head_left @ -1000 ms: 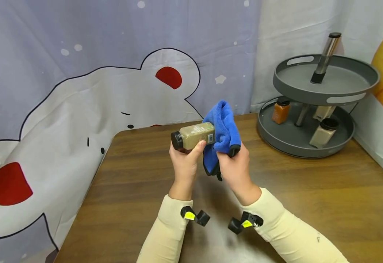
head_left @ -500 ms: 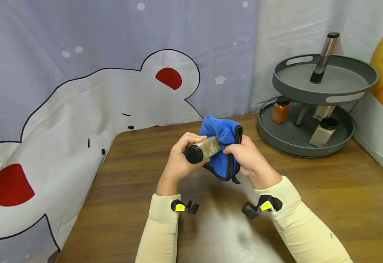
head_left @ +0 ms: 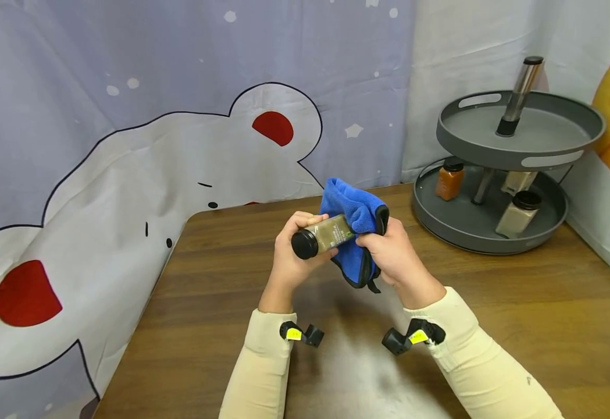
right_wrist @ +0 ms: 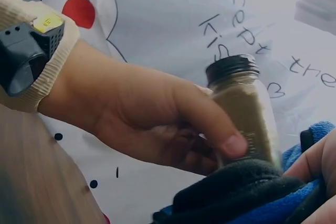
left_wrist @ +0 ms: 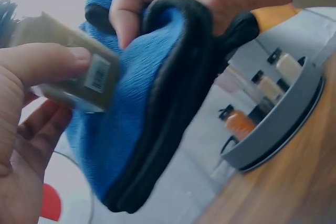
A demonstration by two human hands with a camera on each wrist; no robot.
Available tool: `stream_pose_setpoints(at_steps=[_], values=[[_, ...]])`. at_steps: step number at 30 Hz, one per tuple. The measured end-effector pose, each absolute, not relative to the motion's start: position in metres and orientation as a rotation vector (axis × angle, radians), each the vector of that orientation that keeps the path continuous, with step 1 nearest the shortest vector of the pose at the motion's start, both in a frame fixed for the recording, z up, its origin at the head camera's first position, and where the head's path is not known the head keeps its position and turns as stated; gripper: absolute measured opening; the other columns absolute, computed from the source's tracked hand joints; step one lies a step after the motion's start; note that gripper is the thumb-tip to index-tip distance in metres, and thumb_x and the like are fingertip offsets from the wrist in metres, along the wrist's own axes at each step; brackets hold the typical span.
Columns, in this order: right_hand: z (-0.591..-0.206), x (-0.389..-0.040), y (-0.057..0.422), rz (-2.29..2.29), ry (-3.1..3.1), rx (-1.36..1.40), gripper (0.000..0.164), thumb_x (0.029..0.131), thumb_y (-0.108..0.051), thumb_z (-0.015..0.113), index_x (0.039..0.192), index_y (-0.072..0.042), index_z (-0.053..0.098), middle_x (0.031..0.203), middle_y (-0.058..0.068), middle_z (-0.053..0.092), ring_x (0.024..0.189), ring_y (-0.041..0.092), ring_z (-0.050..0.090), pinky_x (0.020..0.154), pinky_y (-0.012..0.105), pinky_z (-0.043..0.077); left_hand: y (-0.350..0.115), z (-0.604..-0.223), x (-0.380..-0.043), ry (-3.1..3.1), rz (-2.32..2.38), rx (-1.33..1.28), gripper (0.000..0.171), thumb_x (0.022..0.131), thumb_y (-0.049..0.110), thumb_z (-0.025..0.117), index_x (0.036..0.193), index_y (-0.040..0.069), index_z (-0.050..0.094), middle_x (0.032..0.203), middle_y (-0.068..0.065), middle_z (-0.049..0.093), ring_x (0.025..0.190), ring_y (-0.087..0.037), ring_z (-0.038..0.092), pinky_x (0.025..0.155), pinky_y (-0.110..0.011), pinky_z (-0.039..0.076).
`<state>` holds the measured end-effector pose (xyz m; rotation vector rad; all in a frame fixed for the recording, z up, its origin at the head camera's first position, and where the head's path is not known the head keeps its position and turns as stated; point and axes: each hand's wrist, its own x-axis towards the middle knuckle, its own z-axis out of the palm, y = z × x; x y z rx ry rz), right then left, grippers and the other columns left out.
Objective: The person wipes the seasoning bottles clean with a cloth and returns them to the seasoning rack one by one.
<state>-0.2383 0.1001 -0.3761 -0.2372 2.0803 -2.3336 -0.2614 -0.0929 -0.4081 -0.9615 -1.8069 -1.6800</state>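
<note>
My left hand (head_left: 293, 250) grips a square spice jar (head_left: 331, 231) with a black lid and a tan powder inside. In the head view the jar lies tilted, lid toward the lower left. Its base end presses against a blue cloth (head_left: 354, 203) with black edging. My right hand (head_left: 396, 256) holds the cloth bunched, thumb on its near side. A barcode label on the jar (left_wrist: 98, 73) shows beside the left thumb in the left wrist view. Upright in the right wrist view, the jar (right_wrist: 241, 108) has its lower end hidden behind the cloth's black edge (right_wrist: 231, 182).
A grey two-tier round rack (head_left: 462, 235) stands at the back right of the wooden table (head_left: 221, 291). On its lower tier are an orange-filled jar (head_left: 449, 180) and two pale jars, one (head_left: 518, 215) in front. A printed curtain (head_left: 179, 157) hangs behind.
Since a second ago, both hands have turned the jar so its lid points lower and nearer. The cloth has been lowered and refolded around the jar's base end. Little has moved over the last half second.
</note>
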Motion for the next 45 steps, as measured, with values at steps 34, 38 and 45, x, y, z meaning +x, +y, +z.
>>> stream_pose_setpoints(at_steps=[34,38,45], values=[[-0.384,-0.257,0.109,-2.639,2.164,-0.426,0.048,0.079,0.019,0.060,0.126,0.011,0.060,0.122,0.015,0.065,0.109,0.018,0.061,0.097,0.031,0.049,-0.078,-0.396,-0.256,-0.786,-2.928,-0.263,0.049,0.066,0.002,0.088,0.108,0.010,0.062,0.098,-0.007,0.068,0.088,-0.020,0.068,0.084,-0.040,0.057],[-0.379,-0.263,0.123,-2.761,1.899,-0.191,0.053,0.081,0.020,0.056,0.131,-0.001,0.056,0.127,0.006,0.060,0.118,0.023,0.057,0.098,0.037,0.049,-0.081,-0.396,-0.255,-0.869,-2.888,-0.267,0.044,0.077,-0.009,0.067,0.115,0.011,0.059,0.105,-0.010,0.063,0.094,-0.025,0.067,0.083,-0.048,0.059],[-0.374,-0.265,0.136,-2.795,1.844,-0.175,0.057,0.083,0.018,0.055,0.136,-0.004,0.052,0.133,0.008,0.056,0.121,0.026,0.056,0.092,0.033,0.053,-0.084,-0.398,-0.256,-1.215,-2.757,-0.214,0.039,0.077,-0.011,0.059,0.109,0.011,0.061,0.094,-0.004,0.067,0.081,-0.016,0.067,0.069,-0.030,0.057]])
